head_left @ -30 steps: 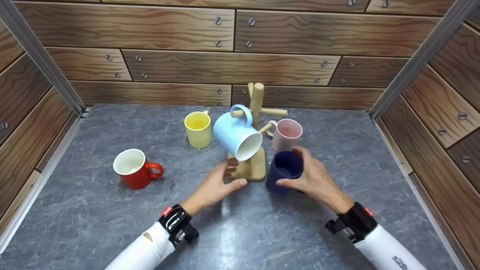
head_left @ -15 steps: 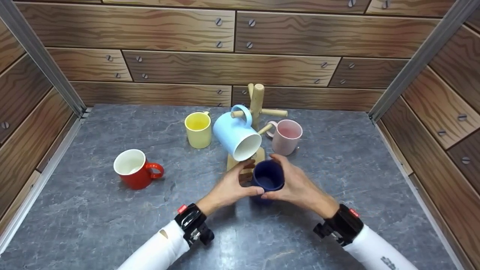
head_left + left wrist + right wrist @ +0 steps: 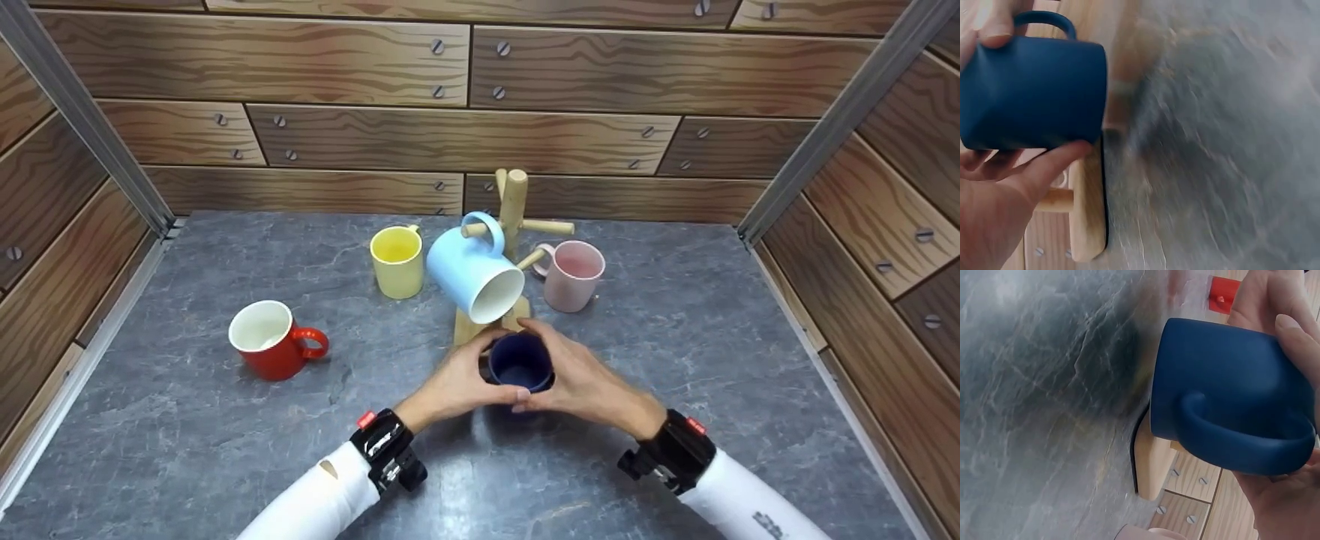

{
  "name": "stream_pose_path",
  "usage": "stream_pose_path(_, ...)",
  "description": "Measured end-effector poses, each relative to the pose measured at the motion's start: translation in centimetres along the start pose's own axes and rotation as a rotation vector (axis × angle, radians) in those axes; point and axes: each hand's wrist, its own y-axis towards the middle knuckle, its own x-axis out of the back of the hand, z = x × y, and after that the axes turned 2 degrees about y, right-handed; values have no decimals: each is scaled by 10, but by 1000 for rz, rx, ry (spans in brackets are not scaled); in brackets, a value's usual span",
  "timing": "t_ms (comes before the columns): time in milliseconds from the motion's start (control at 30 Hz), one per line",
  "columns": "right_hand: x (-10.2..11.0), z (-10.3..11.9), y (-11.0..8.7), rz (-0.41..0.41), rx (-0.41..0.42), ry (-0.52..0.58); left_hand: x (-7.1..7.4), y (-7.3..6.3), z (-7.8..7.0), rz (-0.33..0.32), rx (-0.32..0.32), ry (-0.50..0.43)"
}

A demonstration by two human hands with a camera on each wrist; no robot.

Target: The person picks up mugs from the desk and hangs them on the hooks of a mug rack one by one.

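A dark blue mug (image 3: 520, 363) stands upright between both hands, rim up, just in front of the wooden mug stand (image 3: 515, 196). My left hand (image 3: 455, 379) curves round its left side; in the left wrist view a finger lies along the mug (image 3: 1033, 95). Round the right side my right hand (image 3: 589, 381) grips it, and the thumbs meet at the near side. The right wrist view shows the mug's handle (image 3: 1247, 449) beside the right hand's palm. A light blue mug (image 3: 466, 271) hangs tilted by its handle from a left peg of the stand, mouth facing forward.
On the grey marbled table (image 3: 187, 442) a red mug (image 3: 277, 349) stands at left. Behind, a yellow mug (image 3: 399, 274) stands left of the stand and a pink mug (image 3: 568, 285) right of it. Wood-patterned walls (image 3: 360, 64) enclose the back and sides.
My right hand has brought the dark blue mug leftward to the front of the stand. The left hand has moved right and now holds the mug too. The other mugs have not moved.
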Motion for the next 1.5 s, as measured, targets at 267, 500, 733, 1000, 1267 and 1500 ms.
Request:
stream_pose_path(267,9,-5,-3,-9,41,118,-3,-9,4,-142,16,89)
stream_pose_path(500,11,-18,-10,-137,66,233,0,-18,11,-241,105,-12)
stream_pose_path(733,10,-24,-13,-229,78,239,3,-25,18,-274,90,-79)
stream_pose_path(1000,4,-25,-11,-277,129,135,6,-32,23,-269,185,-182)
stream_pose_path(1267,1,-19,-4,-342,143,116,4,-32,21,-276,193,-320)
stream_pose_path(1500,6,-14,3,-373,144,103,4,-27,16,-283,188,-411)
